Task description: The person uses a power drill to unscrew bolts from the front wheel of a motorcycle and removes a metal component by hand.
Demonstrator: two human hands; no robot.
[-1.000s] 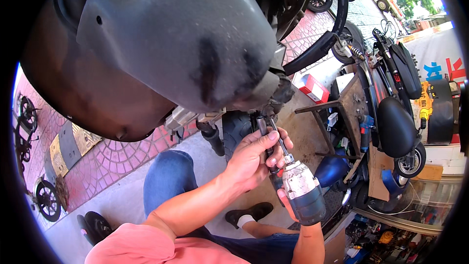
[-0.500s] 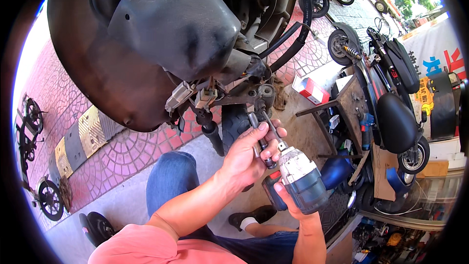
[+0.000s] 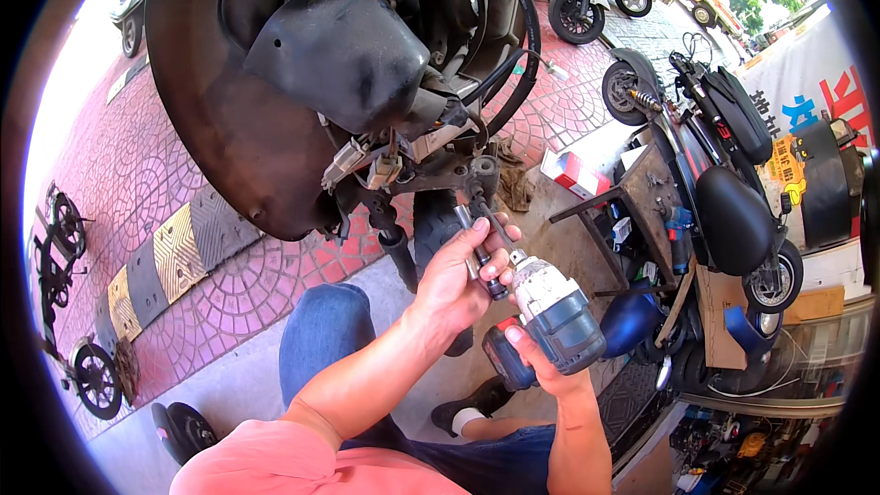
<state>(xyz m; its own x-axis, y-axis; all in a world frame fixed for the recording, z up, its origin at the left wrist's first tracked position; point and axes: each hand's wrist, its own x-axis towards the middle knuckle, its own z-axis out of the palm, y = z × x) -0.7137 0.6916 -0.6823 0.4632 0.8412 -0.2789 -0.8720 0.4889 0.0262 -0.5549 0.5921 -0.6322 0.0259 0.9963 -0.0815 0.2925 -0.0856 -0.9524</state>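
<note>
The dark underside of a scooter with a dented plastic cover fills the upper middle. Below it, white connectors hang near a metal bracket with a bushing. My left hand grips a metal socket bar with a dark end, beside a thin shaft at the nose of the impact wrench, just below the bracket. My right hand holds that grey-and-white cordless impact wrench by its handle, battery pointing left. A black tire sits behind my left hand.
A folded scooter lies right, by a metal stand with a blue tool and a red-white box. A striped ramp and wheels are left, parked scooters behind, a cluttered shelf lower right.
The scooter's underside appears smaller and higher as the view has shifted back, showing more bracket and pavement. My hands and the wrench have shifted slightly up and left in view, grips unchanged.
</note>
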